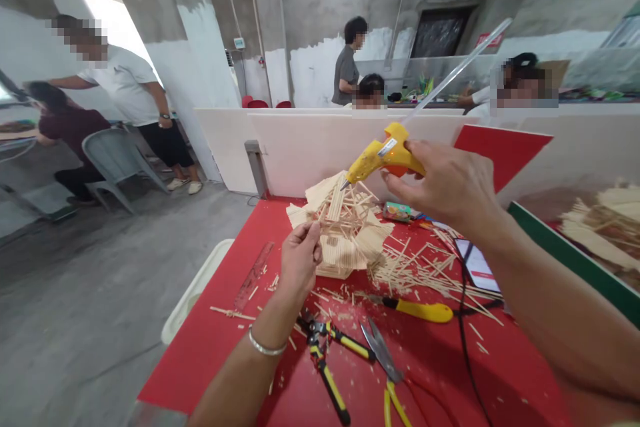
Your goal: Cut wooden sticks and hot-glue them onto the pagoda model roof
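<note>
My right hand [443,177] is wrapped round a yellow hot glue gun [383,155] with a long clear glue stick [457,70] jutting from its back. The gun's nozzle points down and left at the top of a model built of thin wooden sticks [343,250]. At the model's left side, my left hand [301,255] is closed in a pinch, with its fingertips against the sticks. Whatever lies between those fingertips is too small to make out.
Loose sticks [425,267] and offcuts litter the red table [200,360]. Near me lie cutting pliers [320,340], yellow-handled scissors [385,353] and a yellow-handled tool [425,310]. A clear ruler [255,273] is at left, a phone [477,263] at right. A black cable [465,340] crosses the right side. White boards [310,153] stand behind.
</note>
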Demonstrator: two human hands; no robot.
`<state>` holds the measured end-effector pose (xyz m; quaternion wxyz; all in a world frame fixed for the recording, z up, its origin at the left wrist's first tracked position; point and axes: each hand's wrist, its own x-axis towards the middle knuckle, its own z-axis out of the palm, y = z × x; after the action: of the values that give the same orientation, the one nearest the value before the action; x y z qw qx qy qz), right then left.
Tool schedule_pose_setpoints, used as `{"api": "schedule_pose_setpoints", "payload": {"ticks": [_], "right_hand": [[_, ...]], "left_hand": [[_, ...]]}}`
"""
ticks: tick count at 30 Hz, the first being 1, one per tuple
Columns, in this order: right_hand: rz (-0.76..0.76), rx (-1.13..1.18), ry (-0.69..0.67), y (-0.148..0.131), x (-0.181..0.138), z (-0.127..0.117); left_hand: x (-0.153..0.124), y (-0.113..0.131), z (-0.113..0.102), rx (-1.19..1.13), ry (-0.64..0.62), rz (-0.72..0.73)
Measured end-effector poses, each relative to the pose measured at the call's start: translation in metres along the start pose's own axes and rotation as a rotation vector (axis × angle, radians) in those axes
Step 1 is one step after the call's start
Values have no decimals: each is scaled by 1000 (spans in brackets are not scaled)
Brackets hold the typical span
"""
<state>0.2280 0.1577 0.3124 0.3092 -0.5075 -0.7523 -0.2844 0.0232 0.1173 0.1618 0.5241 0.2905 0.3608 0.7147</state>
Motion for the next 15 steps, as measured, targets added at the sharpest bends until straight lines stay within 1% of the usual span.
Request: {"api": "schedule_pose_setpoints", "payload": {"ticks": [3,7,10,15], "right_hand": [[-68,-40,-16,2,2,16],[-101,-64,-25,-4,4,29],[-101,-105,-8,-8,4,38],[-146,-142,14,-9,4,44]], "left_hand": [[10,-5,-1,-7,26,-13],[20,-9,-4,80,-1,15],[25,-11,-6,159,-10,45],[29,-7,-3,187,-10,12]]}}
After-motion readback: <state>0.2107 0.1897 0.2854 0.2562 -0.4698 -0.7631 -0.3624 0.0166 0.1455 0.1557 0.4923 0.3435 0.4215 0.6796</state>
